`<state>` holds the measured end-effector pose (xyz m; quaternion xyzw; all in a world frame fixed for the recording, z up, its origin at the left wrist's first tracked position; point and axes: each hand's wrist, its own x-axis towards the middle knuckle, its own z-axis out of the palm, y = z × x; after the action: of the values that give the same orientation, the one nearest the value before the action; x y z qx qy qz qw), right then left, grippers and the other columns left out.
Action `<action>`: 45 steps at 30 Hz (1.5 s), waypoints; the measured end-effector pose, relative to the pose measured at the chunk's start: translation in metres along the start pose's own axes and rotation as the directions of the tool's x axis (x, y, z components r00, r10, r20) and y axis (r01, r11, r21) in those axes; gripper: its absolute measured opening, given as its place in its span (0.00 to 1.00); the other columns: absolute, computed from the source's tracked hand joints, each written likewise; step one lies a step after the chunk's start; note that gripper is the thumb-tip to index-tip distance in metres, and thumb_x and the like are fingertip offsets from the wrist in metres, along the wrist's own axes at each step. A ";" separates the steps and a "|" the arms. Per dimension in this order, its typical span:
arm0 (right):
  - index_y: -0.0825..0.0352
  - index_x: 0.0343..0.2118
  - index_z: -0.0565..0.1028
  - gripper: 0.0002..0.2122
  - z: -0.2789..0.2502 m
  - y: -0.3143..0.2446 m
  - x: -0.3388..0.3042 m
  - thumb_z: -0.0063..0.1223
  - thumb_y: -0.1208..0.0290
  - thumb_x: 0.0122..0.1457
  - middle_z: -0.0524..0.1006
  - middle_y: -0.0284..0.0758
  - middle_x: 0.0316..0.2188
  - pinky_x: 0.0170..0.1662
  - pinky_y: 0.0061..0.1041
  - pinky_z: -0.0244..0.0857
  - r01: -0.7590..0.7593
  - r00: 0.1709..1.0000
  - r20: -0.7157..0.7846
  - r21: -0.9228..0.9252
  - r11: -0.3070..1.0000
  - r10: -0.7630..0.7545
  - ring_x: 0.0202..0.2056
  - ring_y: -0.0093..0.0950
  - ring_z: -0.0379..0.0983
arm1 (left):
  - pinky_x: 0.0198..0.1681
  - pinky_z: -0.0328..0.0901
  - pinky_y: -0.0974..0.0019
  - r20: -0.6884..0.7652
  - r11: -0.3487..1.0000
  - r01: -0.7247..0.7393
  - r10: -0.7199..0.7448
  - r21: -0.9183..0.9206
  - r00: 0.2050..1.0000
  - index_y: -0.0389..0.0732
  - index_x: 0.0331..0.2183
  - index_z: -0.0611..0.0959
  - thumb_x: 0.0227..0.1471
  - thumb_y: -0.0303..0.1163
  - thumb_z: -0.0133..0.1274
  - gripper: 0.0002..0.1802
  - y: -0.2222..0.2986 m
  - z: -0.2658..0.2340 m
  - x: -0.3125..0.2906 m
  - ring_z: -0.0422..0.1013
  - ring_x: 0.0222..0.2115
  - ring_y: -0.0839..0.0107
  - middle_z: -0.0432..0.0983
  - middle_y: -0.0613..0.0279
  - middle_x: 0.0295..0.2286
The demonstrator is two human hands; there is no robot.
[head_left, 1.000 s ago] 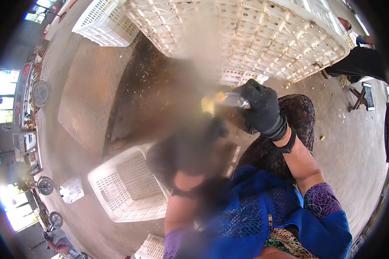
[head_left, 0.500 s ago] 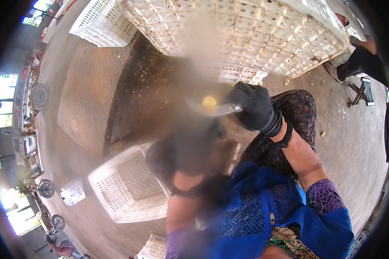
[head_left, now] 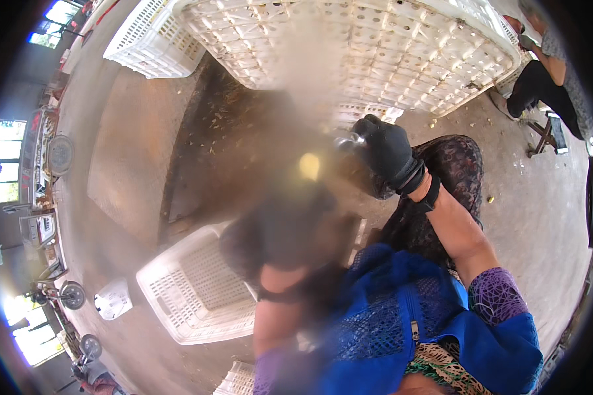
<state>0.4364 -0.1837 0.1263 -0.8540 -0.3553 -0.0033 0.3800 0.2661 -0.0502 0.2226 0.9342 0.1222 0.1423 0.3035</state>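
Note:
My right hand (head_left: 387, 150), in a black glove, is closed round a knife (head_left: 350, 140). Its metal shows by the thumb side, while most of the blade is lost in a blur. My left hand (head_left: 296, 214) is also dark-gloved and heavily smeared by a hazy patch in the picture. At its fingertips is a small pale yellow rounded piece (head_left: 310, 166), too blurred to name more exactly. The knife is up and to the right of this piece, apart from it.
A white perforated crate (head_left: 201, 289) stands left of my legs. Large white crates (head_left: 402, 49) rise ahead, with another crate (head_left: 155, 39) at far left. Yellowish scraps litter a dark floor area (head_left: 224, 118). A co-worker (head_left: 547, 85) sits at right near a folding stool (head_left: 550, 135).
The knife has moved up and away from the yellow piece, its blade no longer lying across it. The yellow piece has shifted slightly down and left. The co-worker's hands and torso show more.

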 end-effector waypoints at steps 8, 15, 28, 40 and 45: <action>0.60 0.36 0.79 0.10 -0.009 -0.013 -0.004 0.57 0.61 0.54 0.79 0.36 0.32 0.36 0.33 0.69 0.235 0.972 -0.007 0.080 0.969 -0.236 0.33 0.34 0.76 | 0.35 0.68 0.72 -0.101 0.713 0.133 -0.275 -0.689 0.956 0.28 0.46 0.75 0.56 0.18 0.46 0.15 -0.028 0.033 -0.003 0.69 0.33 0.75 0.74 0.58 0.38; 0.65 0.39 0.76 0.10 -0.003 0.003 -0.008 0.56 0.67 0.56 0.78 0.36 0.29 0.34 0.27 0.69 -0.151 0.983 0.148 0.287 0.946 0.113 0.31 0.28 0.76 | 0.40 0.68 0.69 -0.146 0.858 0.055 -0.150 -0.510 0.978 0.29 0.44 0.77 0.55 0.18 0.48 0.13 -0.030 0.034 0.005 0.72 0.38 0.69 0.74 0.52 0.44; 0.67 0.35 0.74 0.07 -0.027 -0.020 -0.001 0.60 0.74 0.54 0.74 0.28 0.23 0.30 0.19 0.65 -0.102 0.989 -0.006 0.681 0.725 0.145 0.25 0.17 0.70 | 0.37 0.67 0.69 0.110 0.997 -0.037 0.044 -0.067 0.993 0.29 0.39 0.78 0.56 0.23 0.47 0.10 -0.002 0.014 0.011 0.72 0.36 0.69 0.74 0.56 0.39; 0.54 0.37 0.78 0.17 -0.012 -0.011 -0.010 0.61 0.74 0.40 0.76 0.29 0.33 0.32 0.34 0.69 0.313 0.950 -0.012 0.010 0.950 -0.312 0.33 0.35 0.74 | 0.36 0.66 0.60 0.013 0.994 0.008 -0.006 -0.112 1.000 0.32 0.38 0.79 0.51 0.25 0.50 0.12 -0.003 0.015 0.011 0.72 0.32 0.54 0.75 0.49 0.31; 0.55 0.35 0.77 0.15 -0.009 -0.008 -0.011 0.61 0.74 0.40 0.76 0.29 0.33 0.33 0.34 0.69 0.312 0.950 -0.020 -0.011 0.950 -0.312 0.33 0.35 0.74 | 0.38 0.66 0.58 -0.067 0.960 -0.219 0.233 0.172 0.970 0.32 0.38 0.79 0.46 0.25 0.53 0.14 -0.010 0.018 0.010 0.71 0.34 0.49 0.74 0.47 0.32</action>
<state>0.4255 -0.1924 0.1346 -0.7884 -0.4817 -0.0740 0.3755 0.2801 -0.0487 0.2051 0.9567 0.0390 0.2059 0.2019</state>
